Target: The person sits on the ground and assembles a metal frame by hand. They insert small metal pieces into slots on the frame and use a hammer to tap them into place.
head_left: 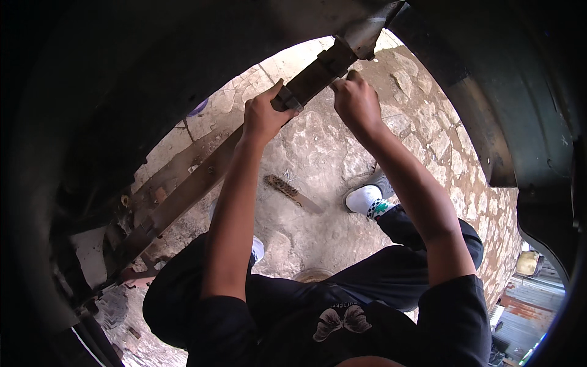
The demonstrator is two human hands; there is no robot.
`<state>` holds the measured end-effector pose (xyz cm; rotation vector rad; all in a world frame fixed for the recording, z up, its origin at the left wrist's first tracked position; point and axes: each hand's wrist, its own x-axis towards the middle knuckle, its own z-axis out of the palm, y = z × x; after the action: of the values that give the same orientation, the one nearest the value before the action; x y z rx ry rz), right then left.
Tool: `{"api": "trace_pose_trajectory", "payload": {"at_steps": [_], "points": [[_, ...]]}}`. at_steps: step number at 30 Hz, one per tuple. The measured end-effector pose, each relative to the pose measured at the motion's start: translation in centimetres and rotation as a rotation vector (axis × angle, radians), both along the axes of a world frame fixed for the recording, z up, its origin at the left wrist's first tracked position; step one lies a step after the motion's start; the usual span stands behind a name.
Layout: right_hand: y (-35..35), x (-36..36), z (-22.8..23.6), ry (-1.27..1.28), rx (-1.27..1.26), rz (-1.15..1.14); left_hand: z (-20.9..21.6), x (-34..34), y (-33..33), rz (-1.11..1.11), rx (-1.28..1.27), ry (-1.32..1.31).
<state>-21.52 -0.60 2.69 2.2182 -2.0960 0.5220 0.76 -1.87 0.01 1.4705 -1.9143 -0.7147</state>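
Observation:
A long, dark leaf spring (211, 168) runs slantwise from the lower left to the upper middle, with metal clamps round its upper part. My left hand (263, 119) is wrapped round it beside a clamp (288, 98), thumb on the far side and fingers on the near side. Farther up, my right hand (356, 104) is closed in a fist close against the spring's right edge. Whatever its fingers hold is hidden. Just beyond that hand the spring meets a metal bracket (364, 38).
Dark curved panels of a vehicle's wheel arch (513, 98) surround me. On the stony ground between my feet lies a brush (293, 194) with a worn handle. A white shoe (363, 199) stands at its right. Rusty corrugated sheets (532, 300) show at the lower right.

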Motion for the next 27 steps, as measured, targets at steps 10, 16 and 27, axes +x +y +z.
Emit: {"api": "trace_pose_trajectory", "payload": {"at_steps": [10, 16, 27], "points": [[6.9, -5.7, -8.6, -0.410, -0.070, -0.131, 0.5, -0.4, -0.5, -0.028, -0.031, -0.006], [6.6, -2.3, -4.1, -0.531, -0.416, 0.025, 0.7, -1.3, -0.3, -0.028, -0.015, -0.089], [0.7, -1.8, -0.7, -0.273, -0.374, 0.156, -0.2, -2.4, -0.2, 0.005, -0.146, -0.096]]}}
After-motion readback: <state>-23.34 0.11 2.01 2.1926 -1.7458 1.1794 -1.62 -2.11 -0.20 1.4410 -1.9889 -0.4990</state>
